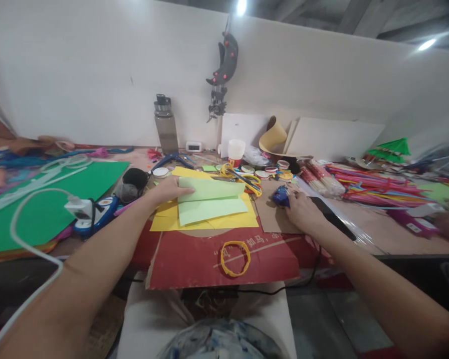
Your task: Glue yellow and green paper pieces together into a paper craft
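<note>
Centre: our left hand (169, 190) pinches light-green paper (213, 189) extending rightward toward our right hand (302, 211), touching a blue object (280, 196), grip unclear.

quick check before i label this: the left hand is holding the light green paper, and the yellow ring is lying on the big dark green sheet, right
Not quite: the yellow ring lies on the red board; the big dark green sheet is off to the left. The head view shows this. The left hand is indeed holding the light green paper.

Room either side of yellow ring (222, 259) on red cardboard (187, 264)
</note>
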{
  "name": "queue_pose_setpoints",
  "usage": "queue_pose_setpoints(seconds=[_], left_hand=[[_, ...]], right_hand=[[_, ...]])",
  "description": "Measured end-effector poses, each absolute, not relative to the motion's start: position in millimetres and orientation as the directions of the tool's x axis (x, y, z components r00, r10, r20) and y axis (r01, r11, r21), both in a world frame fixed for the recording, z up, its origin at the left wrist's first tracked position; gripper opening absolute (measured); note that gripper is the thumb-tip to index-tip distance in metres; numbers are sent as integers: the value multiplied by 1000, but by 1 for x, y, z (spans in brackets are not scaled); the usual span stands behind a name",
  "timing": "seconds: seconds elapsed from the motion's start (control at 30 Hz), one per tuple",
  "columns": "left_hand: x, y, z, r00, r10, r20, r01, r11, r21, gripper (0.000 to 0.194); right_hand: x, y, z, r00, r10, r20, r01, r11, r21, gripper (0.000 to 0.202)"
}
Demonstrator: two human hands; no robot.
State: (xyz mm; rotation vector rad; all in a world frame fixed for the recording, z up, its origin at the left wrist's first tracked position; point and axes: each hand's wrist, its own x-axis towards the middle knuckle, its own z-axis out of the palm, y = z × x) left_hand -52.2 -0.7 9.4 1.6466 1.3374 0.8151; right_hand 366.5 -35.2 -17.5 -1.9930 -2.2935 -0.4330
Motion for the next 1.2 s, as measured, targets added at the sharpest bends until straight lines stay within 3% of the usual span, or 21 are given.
queue_pose_setpoints(seconds=[0.1, 0.2, 0.3, 0.47, 0.6, 0.67, 0.77, 0.97, 1.1, 1.2], left_hand=[[-50, -4, 13, 192, 981, -27, 461, -66, 885, 49], [-48, -5, 14, 188, 982, -26, 469, -67, 881, 45], [-48, -4, 14, 217, 976, -1, 449, -99, 888, 46], [-51, 0, 9, 223, 975, 11, 462, -115, 879, 48], [-53, 4, 4, 234, 971, 46, 434, -147, 889, 49], [-54, 4, 3, 219, 973, 70, 457, -166, 874, 45], [-56, 2, 5, 228, 972, 66, 489, -173, 855, 40], [-57, -5, 11, 240, 971, -13, 424, -93, 901, 42], [-56, -6, 15, 160, 985, -66, 451, -14, 892, 44], [-55, -6, 18, 151, 988, 24, 587, -109, 802, 39]], right_hand=[[368, -35, -6, -93, 964, 249, 981, 46, 188, 32], [374, -33, 7, -56, 921, 385, 996, 26, 84, 32], [378, -30, 16, 20, 887, 462, 992, 42, -123, 28], [367, -32, 27, 137, 902, 410, 848, 107, -520, 20], [342, -46, 36, 75, 885, 459, 629, 315, -711, 21], [324, -54, 38, -54, 895, 442, 587, 387, -712, 21], [292, -63, 38, -236, 881, 409, 642, 457, -615, 14], [241, -63, 37, -423, 824, 376, 658, 565, -498, 21], [232, -50, 30, -465, 814, 348, 586, 577, -568, 28], [234, -40, 20, -441, 841, 314, 487, 518, -703, 31]])
